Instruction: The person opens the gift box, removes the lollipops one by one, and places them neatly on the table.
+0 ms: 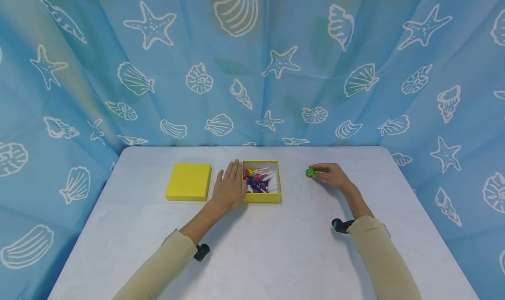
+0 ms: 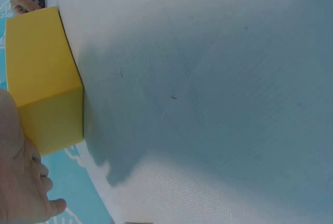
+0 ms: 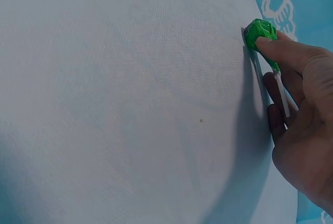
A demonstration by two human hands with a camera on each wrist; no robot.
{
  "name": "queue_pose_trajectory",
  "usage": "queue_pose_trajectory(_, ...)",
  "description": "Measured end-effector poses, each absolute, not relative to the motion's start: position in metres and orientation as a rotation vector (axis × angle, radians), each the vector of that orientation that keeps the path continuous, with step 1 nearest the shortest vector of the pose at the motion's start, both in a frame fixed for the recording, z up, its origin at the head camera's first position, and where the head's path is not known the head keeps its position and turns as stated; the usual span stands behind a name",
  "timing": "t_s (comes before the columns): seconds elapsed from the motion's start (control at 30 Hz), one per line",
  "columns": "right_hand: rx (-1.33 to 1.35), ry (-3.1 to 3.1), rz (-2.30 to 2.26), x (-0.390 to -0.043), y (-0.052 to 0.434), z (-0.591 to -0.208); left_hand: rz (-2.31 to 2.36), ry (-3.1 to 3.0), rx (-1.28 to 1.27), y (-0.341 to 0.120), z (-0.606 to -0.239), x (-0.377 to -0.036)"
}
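Note:
An open yellow box with several wrapped lollipops inside stands mid-table. My left hand lies flat with straight fingers against the box's left wall; in the left wrist view the palm rests beside the yellow box. To the right of the box, my right hand holds a green lollipop down on the table. In the right wrist view the index finger lies over the green lollipop and its white stick runs under the curled fingers.
A flat yellow lid lies left of the box. The white table is enclosed on three sides by a blue curtain printed with shells and starfish.

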State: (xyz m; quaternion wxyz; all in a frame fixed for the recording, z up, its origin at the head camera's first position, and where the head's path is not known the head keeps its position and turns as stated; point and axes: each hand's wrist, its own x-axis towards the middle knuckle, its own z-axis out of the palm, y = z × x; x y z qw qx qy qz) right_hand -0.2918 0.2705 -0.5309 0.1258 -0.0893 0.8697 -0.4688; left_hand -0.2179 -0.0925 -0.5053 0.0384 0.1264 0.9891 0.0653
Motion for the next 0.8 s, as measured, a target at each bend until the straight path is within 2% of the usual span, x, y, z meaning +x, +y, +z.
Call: queue_pose_trajectory(0.8,-0.257,2.527,-1.385,-0.2926,0.2735,-0.5347,0.201,3.024,0.383,-0.0923,-0.5042,-0.2175)
